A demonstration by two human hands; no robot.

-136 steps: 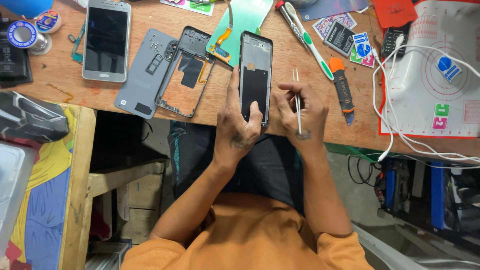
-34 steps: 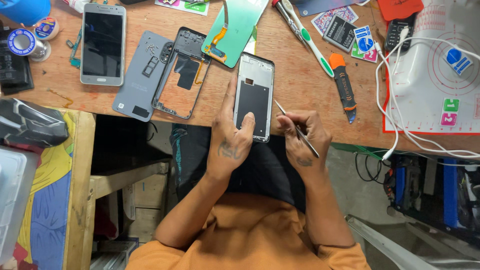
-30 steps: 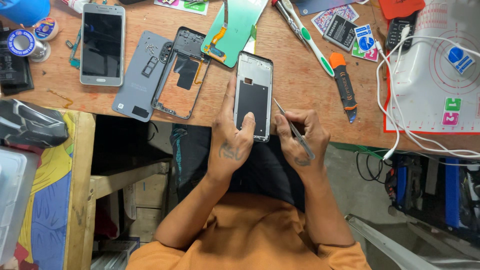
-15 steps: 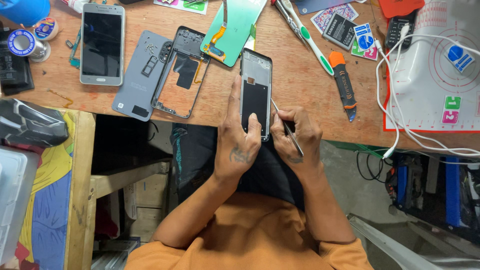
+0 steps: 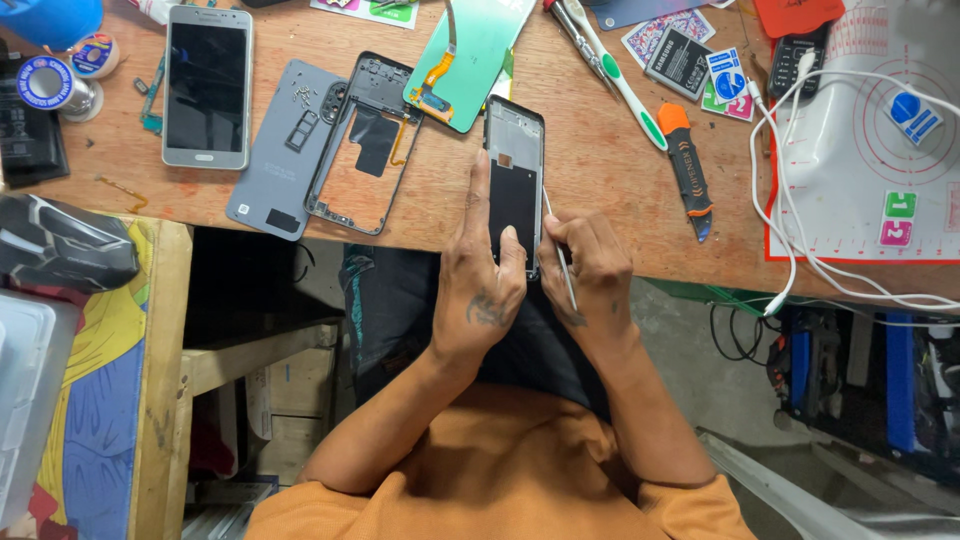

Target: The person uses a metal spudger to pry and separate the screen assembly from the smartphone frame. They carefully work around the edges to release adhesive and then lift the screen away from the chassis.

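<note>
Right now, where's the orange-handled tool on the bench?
In the head view, the orange-handled tool lies on the wooden bench right of the hands, between the green-and-white toothbrush and the white cable at the red-edged mat.

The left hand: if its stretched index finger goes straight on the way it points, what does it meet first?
The left hand points up along the open phone frame. Straight on, it would probably first meet the green screen panel lying beyond the frame's top, though height is hard to judge.

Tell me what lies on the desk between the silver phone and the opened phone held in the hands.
In the head view, between the silver phone and the opened phone lie a grey back cover, a black phone frame and a green-backed screen panel.
</note>
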